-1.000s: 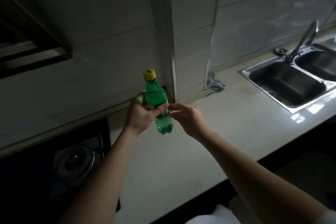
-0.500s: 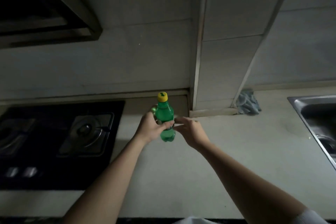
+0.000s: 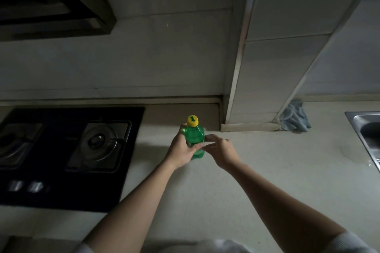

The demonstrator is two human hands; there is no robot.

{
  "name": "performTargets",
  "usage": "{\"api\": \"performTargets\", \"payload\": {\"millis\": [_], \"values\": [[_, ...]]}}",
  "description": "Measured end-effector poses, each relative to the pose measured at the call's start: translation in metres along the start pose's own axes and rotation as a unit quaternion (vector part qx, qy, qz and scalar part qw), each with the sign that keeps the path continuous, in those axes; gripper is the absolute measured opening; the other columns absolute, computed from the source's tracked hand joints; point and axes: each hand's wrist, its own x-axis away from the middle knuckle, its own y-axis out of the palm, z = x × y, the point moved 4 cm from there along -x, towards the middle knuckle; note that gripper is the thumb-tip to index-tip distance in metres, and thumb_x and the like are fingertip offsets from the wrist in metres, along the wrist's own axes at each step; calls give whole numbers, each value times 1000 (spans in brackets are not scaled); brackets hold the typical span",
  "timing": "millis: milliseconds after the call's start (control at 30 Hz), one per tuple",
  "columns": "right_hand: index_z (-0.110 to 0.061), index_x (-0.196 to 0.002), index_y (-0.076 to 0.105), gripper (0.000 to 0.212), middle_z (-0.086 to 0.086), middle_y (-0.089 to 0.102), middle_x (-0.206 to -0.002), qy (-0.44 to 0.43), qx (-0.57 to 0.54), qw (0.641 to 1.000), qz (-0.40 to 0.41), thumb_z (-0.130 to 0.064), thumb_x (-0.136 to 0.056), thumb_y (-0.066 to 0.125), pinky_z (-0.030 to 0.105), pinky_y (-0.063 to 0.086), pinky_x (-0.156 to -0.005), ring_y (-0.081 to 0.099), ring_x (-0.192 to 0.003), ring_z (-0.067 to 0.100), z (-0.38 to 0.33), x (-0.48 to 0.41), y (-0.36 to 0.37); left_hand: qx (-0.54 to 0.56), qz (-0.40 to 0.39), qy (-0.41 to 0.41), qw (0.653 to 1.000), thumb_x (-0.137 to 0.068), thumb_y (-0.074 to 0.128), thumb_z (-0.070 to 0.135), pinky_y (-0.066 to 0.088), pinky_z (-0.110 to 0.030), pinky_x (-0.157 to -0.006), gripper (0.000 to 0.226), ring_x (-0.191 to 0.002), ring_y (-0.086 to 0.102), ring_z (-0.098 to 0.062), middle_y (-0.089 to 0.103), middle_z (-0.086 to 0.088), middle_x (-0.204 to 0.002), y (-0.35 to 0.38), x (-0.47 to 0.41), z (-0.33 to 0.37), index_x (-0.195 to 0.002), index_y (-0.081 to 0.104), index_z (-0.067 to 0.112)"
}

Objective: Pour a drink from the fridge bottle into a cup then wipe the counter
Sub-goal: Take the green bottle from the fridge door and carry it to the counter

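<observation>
A small green plastic bottle [image 3: 194, 134] with a yellow cap [image 3: 192, 120] stands upright at the back of the pale counter [image 3: 257, 181]. My left hand [image 3: 182, 151] grips its body from the left, fingers and thumb wrapped round it. My right hand [image 3: 221, 151] is at the bottle's right side, fingertips touching it near the middle. The cap is on. A crumpled blue-grey cloth [image 3: 295, 117] lies against the wall to the right. No cup is in view.
A black gas hob [image 3: 67, 150] with two burners fills the counter's left side, under a range hood [image 3: 51, 0]. A tiled pillar [image 3: 267, 68] juts out behind the bottle. A steel sink [image 3: 368, 135] shows at the right edge.
The view has swung left from the sink toward the hob. Both hands have kept the bottle upright and brought it down to the counter near the pillar.
</observation>
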Motion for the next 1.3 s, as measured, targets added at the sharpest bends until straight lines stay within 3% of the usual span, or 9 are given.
{"api": "performTargets", "payload": {"millis": [233,367,467,600,833,1000,1167,1300], "values": [[-12,-124,62,35,1,69,-120,13,0,1000,16,-12,-89,68,12,52,-76,71,-90,11,5,-5,6,1,5,17,1000,-80,79,23,47,-15,-87,53,-102,63,-7,66,3,-110,7,-8,-10,-122,48,15],[-10,-125,60,36,4,68,-122,-8,16,1000,7,-12,-90,68,23,57,-84,71,-94,12,4,-6,8,3,-14,8,1000,-82,78,24,47,-18,-91,52,-103,62,-5,66,4,-111,6,-10,-15,-124,49,14],[-8,-123,61,35,6,69,-119,-30,40,999,9,-14,-89,68,21,56,-83,70,-96,13,4,-6,10,-5,-51,3,999,-83,76,27,47,-20,-93,52,-103,61,0,65,7,-113,6,-15,-20,-126,49,15],[-8,-119,63,33,7,71,-113,-51,81,995,21,-20,-89,69,32,58,-83,70,-94,16,6,-5,13,5,-62,-4,998,-81,77,32,50,-23,-95,57,-107,63,-8,66,7,-114,6,-13,-23,-127,46,19],[-11,-127,58,39,11,68,-119,-49,121,991,21,-28,-92,64,37,56,-86,67,-104,23,3,2,12,-29,-67,-11,997,-84,76,33,48,-17,-89,54,-102,62,-5,66,9,-111,5,-10,-22,-127,47,17],[-13,-135,50,39,12,63,-128,-34,138,990,0,-25,-98,55,34,56,-89,65,-108,23,3,11,13,-96,-82,-4,992,-87,70,38,41,-23,-98,54,-109,55,-6,59,7,-122,-1,-5,-11,-132,48,17],[-10,-130,54,35,12,65,-124,-33,139,990,5,-23,-98,55,31,53,-84,65,-105,25,-1,23,10,-158,-13,-8,987,-87,70,41,30,-22,-105,68,-128,43,-11,43,4,-140,-15,14,-1,-141,36,17],[-14,-108,60,18,11,69,-97,-59,171,983,-5,-22,-101,46,31,48,-64,66,-84,29,-8,36,19,-199,13,-41,979,-92,63,36,43,-26,-99,44,-120,50,-11,51,6,-132,-33,48,-7,-129,47,20]]}}
